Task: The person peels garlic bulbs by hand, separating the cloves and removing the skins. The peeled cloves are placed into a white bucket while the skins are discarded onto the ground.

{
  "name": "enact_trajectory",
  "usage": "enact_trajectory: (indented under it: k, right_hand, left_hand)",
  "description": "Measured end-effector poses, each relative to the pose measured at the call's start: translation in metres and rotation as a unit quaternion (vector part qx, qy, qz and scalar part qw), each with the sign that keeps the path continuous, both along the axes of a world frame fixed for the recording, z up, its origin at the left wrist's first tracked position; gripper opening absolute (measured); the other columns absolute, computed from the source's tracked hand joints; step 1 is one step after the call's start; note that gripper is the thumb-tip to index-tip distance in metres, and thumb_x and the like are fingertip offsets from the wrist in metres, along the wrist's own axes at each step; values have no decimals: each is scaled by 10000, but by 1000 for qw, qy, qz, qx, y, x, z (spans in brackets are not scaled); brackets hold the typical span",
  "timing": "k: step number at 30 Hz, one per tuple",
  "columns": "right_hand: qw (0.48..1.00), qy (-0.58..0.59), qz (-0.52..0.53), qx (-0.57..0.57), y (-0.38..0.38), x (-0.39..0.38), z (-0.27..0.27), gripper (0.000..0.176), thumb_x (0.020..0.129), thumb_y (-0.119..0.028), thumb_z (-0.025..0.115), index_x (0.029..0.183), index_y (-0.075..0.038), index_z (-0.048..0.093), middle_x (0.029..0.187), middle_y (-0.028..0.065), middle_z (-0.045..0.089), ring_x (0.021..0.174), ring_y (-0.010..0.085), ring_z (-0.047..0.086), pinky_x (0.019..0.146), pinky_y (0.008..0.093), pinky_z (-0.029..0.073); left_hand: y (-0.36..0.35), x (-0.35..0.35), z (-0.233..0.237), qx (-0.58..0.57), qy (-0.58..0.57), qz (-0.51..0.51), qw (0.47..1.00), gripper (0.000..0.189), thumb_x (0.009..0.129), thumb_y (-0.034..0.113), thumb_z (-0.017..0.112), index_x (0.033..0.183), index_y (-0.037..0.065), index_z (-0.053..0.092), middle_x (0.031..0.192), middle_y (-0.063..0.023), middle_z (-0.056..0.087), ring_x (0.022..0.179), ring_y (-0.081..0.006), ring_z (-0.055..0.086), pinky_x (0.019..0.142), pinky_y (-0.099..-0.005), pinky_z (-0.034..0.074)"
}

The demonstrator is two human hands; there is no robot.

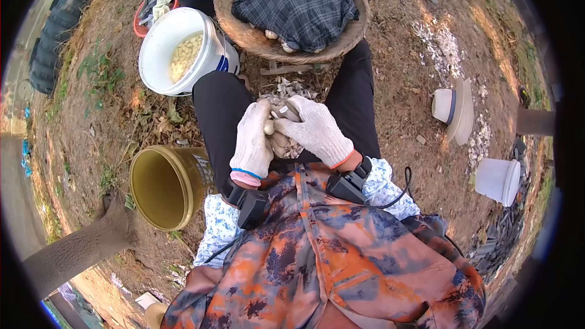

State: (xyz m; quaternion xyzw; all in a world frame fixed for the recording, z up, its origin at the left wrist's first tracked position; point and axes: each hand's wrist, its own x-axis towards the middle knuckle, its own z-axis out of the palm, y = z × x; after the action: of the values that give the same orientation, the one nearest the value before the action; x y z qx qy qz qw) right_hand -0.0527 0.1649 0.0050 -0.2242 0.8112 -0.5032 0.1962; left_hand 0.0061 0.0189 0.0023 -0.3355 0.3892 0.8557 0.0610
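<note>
Both of my hands wear white knitted gloves and meet above my lap. My left hand [252, 140] is closed, with a pale garlic clove [269, 127] showing at its thumb and fingertips. Close against it, my right hand [314, 131] is curled around a small grey tool [286, 111] with a white mark; its exact kind is partly hidden by the fingers. Beneath the hands, between my knees, lie garlic pieces and papery skins [281, 145]. More skins [289, 89] are scattered on the ground just beyond.
Ahead stands a wicker basket [244, 35] with garlic bulbs under a plaid cloth [298, 9]. A white bucket [152, 64] of peeled cloves [186, 58] and a yellowish bucket [186, 189] stand left. At right are a hat [462, 113] and a white tub [495, 181].
</note>
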Motion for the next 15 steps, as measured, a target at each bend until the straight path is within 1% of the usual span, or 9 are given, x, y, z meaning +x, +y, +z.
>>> enact_trajectory:
  k: [1,3,5,6,7,8,11,13,15]
  right_hand:
    - [1000,2,-13,-24,0,2,1,402,833,-273,763,1115,-24,620,926,206,688,853,367,689,725,403,531]
    - [999,19,-23,-37,1,2,-3,381,834,-254,757,1107,-23,624,915,195,686,831,357,687,718,399,530]
    - [998,37,-34,-49,4,1,-2,361,835,-236,751,1098,-22,627,904,185,684,810,348,686,712,394,530]
    - [999,-7,-35,-37,7,0,8,352,834,-224,748,1094,-20,630,895,177,681,795,333,682,712,389,529]
    - [998,-50,-36,-24,9,-2,13,342,833,-212,745,1090,-17,634,885,169,678,780,318,678,712,384,528]
    - [998,-49,-36,-24,10,-2,10,342,833,-212,745,1090,-17,634,885,169,678,780,318,678,712,384,528]
    - [998,13,-30,-50,10,-1,4,346,827,-214,750,1090,-17,640,868,157,672,766,287,672,711,362,526]
    - [998,-46,-44,-28,11,-3,12,361,816,-213,765,1096,-19,643,882,155,672,782,272,676,709,342,523]
    - [998,-25,-46,-28,11,-5,6,361,814,-216,771,1099,-30,648,897,146,670,793,272,680,708,340,528]
  left_hand:
    - [0,-1,-4,0,0,1,1000,210,1030,332,541,948,139,556,672,-5,581,457,-129,523,392,-249,393]
    - [1,-3,-12,72,35,58,995,249,1030,317,547,979,80,604,762,-38,634,572,-159,597,472,-279,453]
    - [-5,2,-16,89,66,33,993,281,1029,321,551,991,51,617,805,-54,651,619,-161,615,504,-279,465]
    - [-7,3,-14,105,97,8,990,314,1029,326,555,1003,21,630,847,-71,667,666,-164,634,535,-280,477]
    - [-7,2,-12,81,83,3,993,324,1024,345,564,1024,27,630,858,-82,674,642,-169,628,526,-288,468]
    - [-7,1,-10,82,83,4,993,324,1024,345,564,1024,27,630,858,-82,674,642,-169,628,526,-288,468]
    - [-7,0,0,64,42,-18,997,321,1016,351,578,1035,33,619,833,-69,657,633,-160,609,527,-272,443]
    - [-11,6,1,-26,89,-108,990,283,1011,331,584,1052,52,608,824,-50,632,636,-148,585,532,-253,413]
    - [-14,6,-3,17,85,-115,990,259,1007,313,587,1055,59,603,827,-41,618,633,-139,567,536,-247,404]
